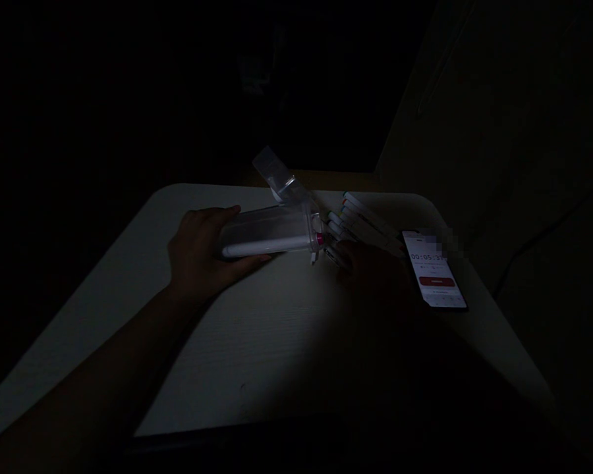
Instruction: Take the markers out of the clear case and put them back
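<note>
My left hand (197,247) is wrapped round the closed end of a clear plastic case (271,224), which lies on its side with its mouth to the right. The hinged clear lid (277,174) stands open, tilted up to the upper left. Inside the case, along its lower side, is a white marker (261,247) with a magenta end at the mouth. My right hand (370,266), mostly in deep shadow, is just right of the mouth, its fingers closed at a marker (335,255). Several white markers (358,220) with coloured ends lie beside and behind it.
A phone (435,273) with a lit timer screen lies at the right of the pale table (257,329). The room is very dark. A wall (538,131) rises on the right, and a dark edge (217,431) crosses the front of the table.
</note>
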The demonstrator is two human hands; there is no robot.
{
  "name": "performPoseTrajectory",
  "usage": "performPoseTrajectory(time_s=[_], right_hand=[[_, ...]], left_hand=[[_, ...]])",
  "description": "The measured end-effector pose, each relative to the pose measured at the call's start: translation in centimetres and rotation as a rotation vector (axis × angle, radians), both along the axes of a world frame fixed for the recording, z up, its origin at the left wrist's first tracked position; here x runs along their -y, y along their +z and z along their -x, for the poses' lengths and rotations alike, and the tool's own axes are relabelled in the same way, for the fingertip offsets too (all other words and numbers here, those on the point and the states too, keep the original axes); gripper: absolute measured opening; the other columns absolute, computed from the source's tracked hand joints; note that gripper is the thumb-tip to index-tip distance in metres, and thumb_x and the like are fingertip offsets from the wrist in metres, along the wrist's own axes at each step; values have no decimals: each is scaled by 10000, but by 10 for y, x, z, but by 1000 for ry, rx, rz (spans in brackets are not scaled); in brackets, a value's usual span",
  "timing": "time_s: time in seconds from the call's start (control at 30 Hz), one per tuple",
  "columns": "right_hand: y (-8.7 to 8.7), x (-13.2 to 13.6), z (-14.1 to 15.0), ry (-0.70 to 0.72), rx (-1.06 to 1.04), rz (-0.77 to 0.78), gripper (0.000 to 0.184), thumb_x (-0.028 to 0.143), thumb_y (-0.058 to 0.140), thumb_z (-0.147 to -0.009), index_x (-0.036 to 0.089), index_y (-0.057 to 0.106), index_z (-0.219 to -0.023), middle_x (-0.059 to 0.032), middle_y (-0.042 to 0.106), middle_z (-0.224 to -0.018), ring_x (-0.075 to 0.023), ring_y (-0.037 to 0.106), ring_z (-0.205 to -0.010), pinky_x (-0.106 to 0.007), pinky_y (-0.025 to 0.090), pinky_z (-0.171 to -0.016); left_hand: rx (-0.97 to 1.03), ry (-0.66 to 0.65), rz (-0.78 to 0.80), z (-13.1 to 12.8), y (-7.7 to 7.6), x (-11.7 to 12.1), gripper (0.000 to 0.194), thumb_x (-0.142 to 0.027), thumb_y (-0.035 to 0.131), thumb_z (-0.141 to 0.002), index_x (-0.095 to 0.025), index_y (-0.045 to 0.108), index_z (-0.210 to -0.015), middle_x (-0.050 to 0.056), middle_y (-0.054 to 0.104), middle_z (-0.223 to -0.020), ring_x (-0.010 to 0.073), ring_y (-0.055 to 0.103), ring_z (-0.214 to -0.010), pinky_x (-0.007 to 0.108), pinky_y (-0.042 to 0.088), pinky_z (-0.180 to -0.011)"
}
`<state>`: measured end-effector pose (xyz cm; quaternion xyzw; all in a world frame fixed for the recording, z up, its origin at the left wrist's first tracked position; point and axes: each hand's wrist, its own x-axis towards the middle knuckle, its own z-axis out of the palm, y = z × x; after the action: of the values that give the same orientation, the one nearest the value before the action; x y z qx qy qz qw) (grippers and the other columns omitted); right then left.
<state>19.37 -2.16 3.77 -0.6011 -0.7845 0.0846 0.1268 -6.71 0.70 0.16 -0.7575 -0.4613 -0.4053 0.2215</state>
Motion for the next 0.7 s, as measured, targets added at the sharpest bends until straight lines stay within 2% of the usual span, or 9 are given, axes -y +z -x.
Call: performPoseTrajectory(time_s=[0.17, 0.3, 0.53, 0.7], right_hand=[[6, -4, -1, -55, 68, 30, 353, 215, 482, -814, 171, 546, -1158, -111, 643, -1037, -214, 596, -931, -360, 454, -795], [10, -2, 2, -23, 80, 45, 335, 245, 492, -821, 169, 562, -1139, -97, 618, -1099, -203, 576, -973, -337, 448, -824], [5, 4, 4, 10, 63, 68, 367, 225, 574, -749, 195, 583, -1115, -55, 646, -1015, -173, 583, -919, -297, 450, -793], [0, -2, -1, -9, -12, 47, 385, 239, 568, -746, 179, 570, -1127, -79, 650, -1025, -183, 596, -912, -297, 463, -777]], left_hand=[[-16, 10, 11, 1, -1, -1, 785, -582, 716, -542, -140, 519, -1161, 119, 605, -1032, 264, 562, -946, 372, 472, -803], [-4, 5, -4, 1, -1, -1, 783, -577, 726, -534, -146, 522, -1155, 107, 607, -1026, 250, 563, -942, 362, 467, -821], [1, 31, 26, 0, 0, 0, 777, -597, 705, -546, -165, 516, -1164, 98, 601, -1031, 252, 554, -960, 361, 463, -817], [6, 35, 28, 0, -1, 0, 789, -597, 714, -528, -193, 507, -1174, 84, 603, -1043, 252, 559, -962, 365, 467, -823]])
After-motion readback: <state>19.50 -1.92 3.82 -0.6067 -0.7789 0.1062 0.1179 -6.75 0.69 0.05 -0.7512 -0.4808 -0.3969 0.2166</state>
